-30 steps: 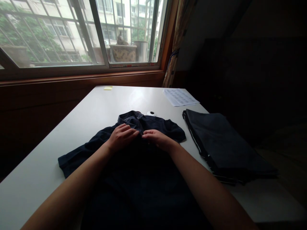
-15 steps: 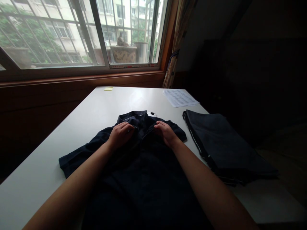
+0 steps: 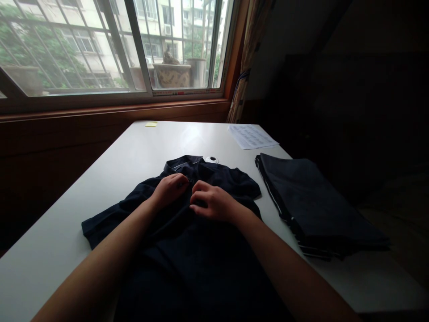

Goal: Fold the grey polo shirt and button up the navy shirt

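Note:
A dark navy short-sleeved shirt (image 3: 201,250) lies spread on the white table, its collar (image 3: 182,163) at the far end. My left hand (image 3: 170,188) is closed in a pinch on the shirt's front edge just below the collar. Close beside it, my right hand (image 3: 214,201) rests over the middle of the chest, fingers curled in on the dark cloth. Its fingertips are partly lost against the fabric. Behind the collar sits a small white round item (image 3: 212,159) with a dark centre.
A stack of folded dark cloth (image 3: 308,197) lies to the right of the shirt. Printed sheets of paper (image 3: 252,136) are at the far right of the white table (image 3: 110,170), and a yellow sticky note (image 3: 151,124) at the far left. A barred window (image 3: 134,49) is behind.
My right hand has let go of the collar's right side and moved left and nearer, to the middle of the front. The right collar flap has dropped. My left hand has hardly moved.

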The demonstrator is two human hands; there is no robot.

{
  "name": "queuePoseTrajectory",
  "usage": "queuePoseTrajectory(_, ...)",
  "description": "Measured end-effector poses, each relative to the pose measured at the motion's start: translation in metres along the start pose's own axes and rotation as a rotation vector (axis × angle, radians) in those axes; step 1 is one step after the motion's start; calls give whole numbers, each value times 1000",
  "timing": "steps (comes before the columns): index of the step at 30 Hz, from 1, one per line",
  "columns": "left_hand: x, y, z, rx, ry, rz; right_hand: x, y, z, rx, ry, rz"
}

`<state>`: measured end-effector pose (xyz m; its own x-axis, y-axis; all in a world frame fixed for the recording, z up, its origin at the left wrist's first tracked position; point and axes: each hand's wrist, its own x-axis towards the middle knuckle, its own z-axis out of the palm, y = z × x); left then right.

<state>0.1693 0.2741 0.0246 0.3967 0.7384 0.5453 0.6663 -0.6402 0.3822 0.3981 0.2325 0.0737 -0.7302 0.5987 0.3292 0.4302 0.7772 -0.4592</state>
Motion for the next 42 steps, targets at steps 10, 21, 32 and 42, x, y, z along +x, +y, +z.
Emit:
queuePoseTrajectory(10, 0, -2, 0, -22, -1, -7, -1, -19, 11, -386, -138, 251)
queuePoseTrajectory(21, 6, 11, -16, -144, 15, 12, -29, -5, 10, 125, 130, 462)
queuePoseTrajectory(32, 1, 69, -6, -37, -319, 83, -47, 19, 5, 578, 144, 519)
queuePoseTrajectory(42, -8, 62, 23, 16, -203, 129, -45, 17, 12, 385, 274, 544)
